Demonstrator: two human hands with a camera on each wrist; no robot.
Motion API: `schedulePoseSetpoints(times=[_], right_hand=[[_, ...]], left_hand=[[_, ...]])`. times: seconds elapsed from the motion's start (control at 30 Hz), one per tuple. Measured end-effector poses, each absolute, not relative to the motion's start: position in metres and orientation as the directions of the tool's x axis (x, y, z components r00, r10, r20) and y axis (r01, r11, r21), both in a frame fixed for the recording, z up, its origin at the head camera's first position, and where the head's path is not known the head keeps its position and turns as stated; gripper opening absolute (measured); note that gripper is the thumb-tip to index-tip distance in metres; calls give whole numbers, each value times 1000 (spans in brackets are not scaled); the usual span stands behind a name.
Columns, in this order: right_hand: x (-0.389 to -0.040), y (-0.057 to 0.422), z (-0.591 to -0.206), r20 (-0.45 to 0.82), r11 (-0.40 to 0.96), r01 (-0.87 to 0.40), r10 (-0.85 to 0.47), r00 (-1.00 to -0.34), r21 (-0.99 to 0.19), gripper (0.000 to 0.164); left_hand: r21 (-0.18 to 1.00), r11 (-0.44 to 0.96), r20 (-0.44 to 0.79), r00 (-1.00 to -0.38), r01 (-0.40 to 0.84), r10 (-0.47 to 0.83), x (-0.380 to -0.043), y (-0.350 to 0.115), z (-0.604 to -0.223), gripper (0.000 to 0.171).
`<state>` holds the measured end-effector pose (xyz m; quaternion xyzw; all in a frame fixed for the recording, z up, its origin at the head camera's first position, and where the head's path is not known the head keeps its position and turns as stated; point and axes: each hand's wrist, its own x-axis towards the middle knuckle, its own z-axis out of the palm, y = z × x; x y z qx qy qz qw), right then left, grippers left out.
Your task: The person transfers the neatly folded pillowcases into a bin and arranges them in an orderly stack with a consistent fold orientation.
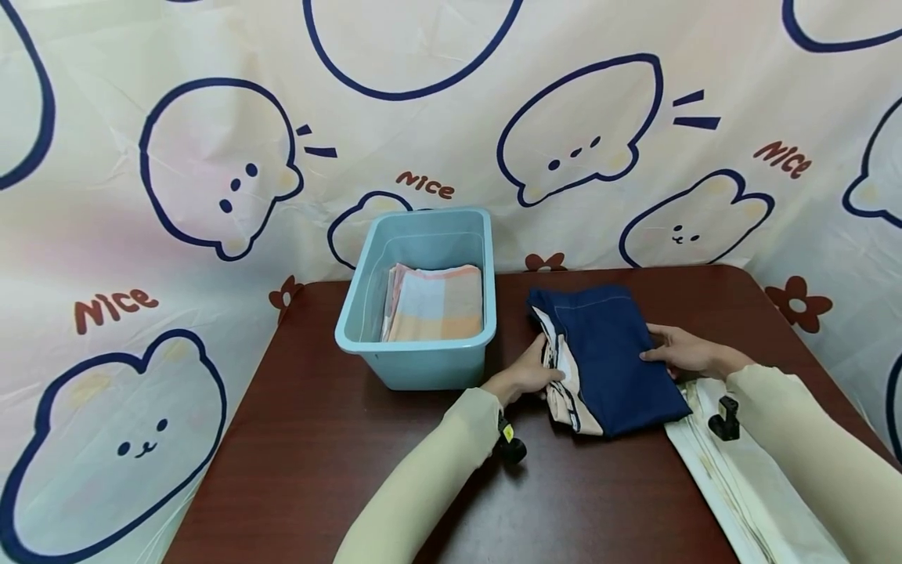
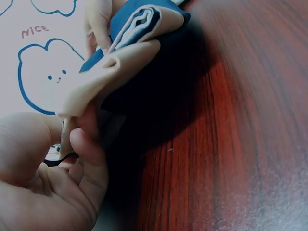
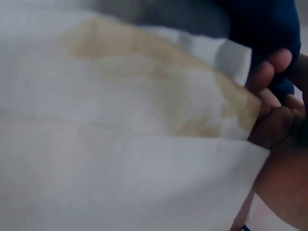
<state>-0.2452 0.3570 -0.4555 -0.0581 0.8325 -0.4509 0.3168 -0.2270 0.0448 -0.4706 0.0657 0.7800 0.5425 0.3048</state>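
Observation:
A folded navy cloth [image 1: 611, 356] with cream, dark-edged layers along its left side is held between both hands above the table. My left hand [image 1: 530, 368] grips the cream layers at the left edge, thumb on top. In the left wrist view the rolled cream and navy folds [image 2: 139, 29] stand beyond the left hand [image 2: 62, 178]. My right hand [image 1: 680, 350] pinches the navy cloth at its right edge. In the right wrist view the right hand [image 3: 276, 110] is partly hidden behind a white cloth with tan marks [image 3: 144, 106].
A light blue plastic bin [image 1: 416, 365] stands left of the hands and holds a folded checked cloth [image 1: 444, 301]. Folded white cloth [image 1: 733, 478] lies under the right forearm on the brown table [image 1: 303, 439]. A printed curtain [image 1: 423, 141] hangs behind the table.

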Motion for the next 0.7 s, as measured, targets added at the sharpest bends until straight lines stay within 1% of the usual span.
schedulePoseSetpoints(times=[0.17, 0.27, 0.4, 0.6, 0.7], right_hand=[[-245, 357, -454, -565, 518, 348, -352, -746, -781, 92], [-245, 358, -454, -592, 473, 409, -353, -724, -781, 91], [-244, 359, -454, -569, 442, 398, -377, -730, -804, 86], [-240, 361, -453, -513, 456, 325, -386, -767, -828, 84], [-238, 362, -452, -504, 462, 310, -391, -770, -831, 84]], left_hand=[[899, 333, -415, -800, -285, 434, -228, 42, -472, 94], [904, 312, -411, -798, -294, 440, -229, 40, -474, 96], [910, 321, -389, -806, -263, 445, -229, 39, -474, 96], [921, 347, -331, -825, -176, 459, -226, 34, -473, 97], [925, 341, -321, -820, -166, 473, -224, 32, -471, 96]])
